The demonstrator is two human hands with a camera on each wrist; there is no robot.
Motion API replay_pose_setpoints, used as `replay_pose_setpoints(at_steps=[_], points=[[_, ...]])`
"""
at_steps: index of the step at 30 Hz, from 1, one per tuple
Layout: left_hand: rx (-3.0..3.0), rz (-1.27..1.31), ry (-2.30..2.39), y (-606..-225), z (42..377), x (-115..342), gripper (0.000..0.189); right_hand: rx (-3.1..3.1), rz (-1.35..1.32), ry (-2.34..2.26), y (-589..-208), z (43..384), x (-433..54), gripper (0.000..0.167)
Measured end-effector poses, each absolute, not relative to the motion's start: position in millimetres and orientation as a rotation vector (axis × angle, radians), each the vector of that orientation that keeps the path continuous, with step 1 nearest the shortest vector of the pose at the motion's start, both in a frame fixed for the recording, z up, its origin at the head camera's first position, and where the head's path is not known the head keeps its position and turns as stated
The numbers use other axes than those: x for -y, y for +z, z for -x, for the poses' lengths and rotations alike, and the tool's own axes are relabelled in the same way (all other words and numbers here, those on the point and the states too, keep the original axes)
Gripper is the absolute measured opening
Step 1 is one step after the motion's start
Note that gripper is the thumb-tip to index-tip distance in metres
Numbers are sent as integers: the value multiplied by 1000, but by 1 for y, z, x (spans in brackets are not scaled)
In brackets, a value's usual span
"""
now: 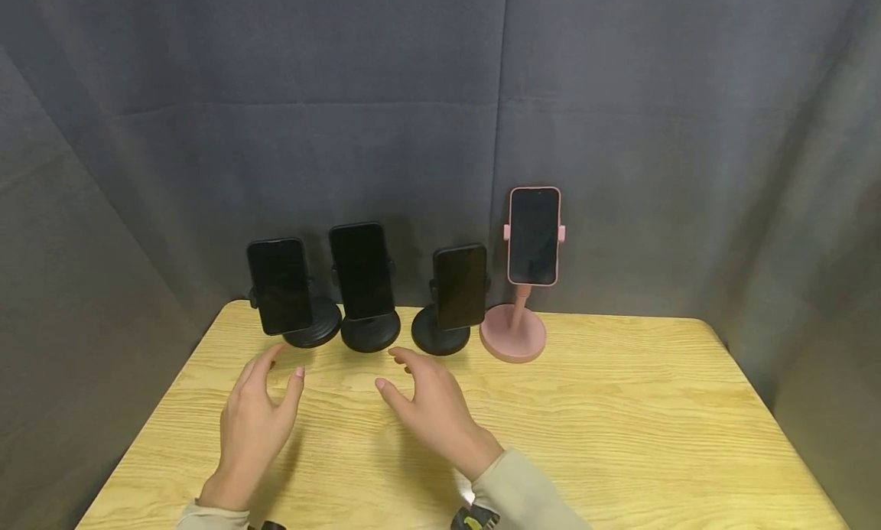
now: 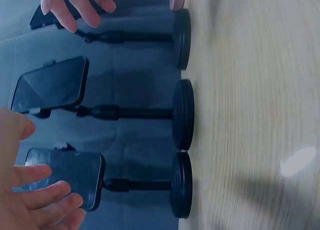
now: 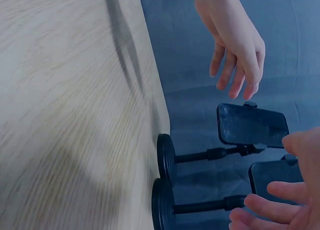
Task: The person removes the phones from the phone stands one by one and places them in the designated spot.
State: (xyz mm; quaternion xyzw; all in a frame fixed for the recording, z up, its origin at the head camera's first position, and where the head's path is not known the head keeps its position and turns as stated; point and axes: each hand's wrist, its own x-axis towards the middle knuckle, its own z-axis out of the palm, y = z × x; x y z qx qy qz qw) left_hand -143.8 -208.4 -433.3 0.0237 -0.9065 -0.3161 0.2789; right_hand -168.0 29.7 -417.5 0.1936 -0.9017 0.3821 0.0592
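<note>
Four phones stand upright in a row, each clamped in a desk phone stand. In the head view the leftmost phone (image 1: pixel 279 285) leans on a black stand (image 1: pixel 315 323). Beside it is a larger phone (image 1: pixel 361 270), then a smaller phone (image 1: pixel 460 287), both on black stands. At the right end a pink-cased phone (image 1: pixel 534 235) sits higher on a pink stand (image 1: pixel 513 335). My left hand (image 1: pixel 255 423) hovers in front of the leftmost phone, fingers loosely bent and holding nothing. My right hand (image 1: pixel 440 408), also holding nothing, hovers before the middle stands, thumb apart from the fingers.
The stands' round bases line the back edge of a light wooden table (image 1: pixel 619 423). A grey curtain (image 1: pixel 385 79) hangs directly behind and along both sides. A dark device (image 1: pixel 475 518) with a yellow-green mark is on the right wrist.
</note>
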Motion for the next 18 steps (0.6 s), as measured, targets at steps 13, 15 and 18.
replay_pose_setpoints(at_steps=[13,15,18], points=[[2355,-143,-885,-418,159,229,36,2739,-667,1220,-408,184,2,54],[2342,-155,-886,-416,161,233,35,2741,-684,1230,-406,186,6,54],[2324,-174,-894,-412,164,238,34,2759,-708,1255,-404,189,13,56]])
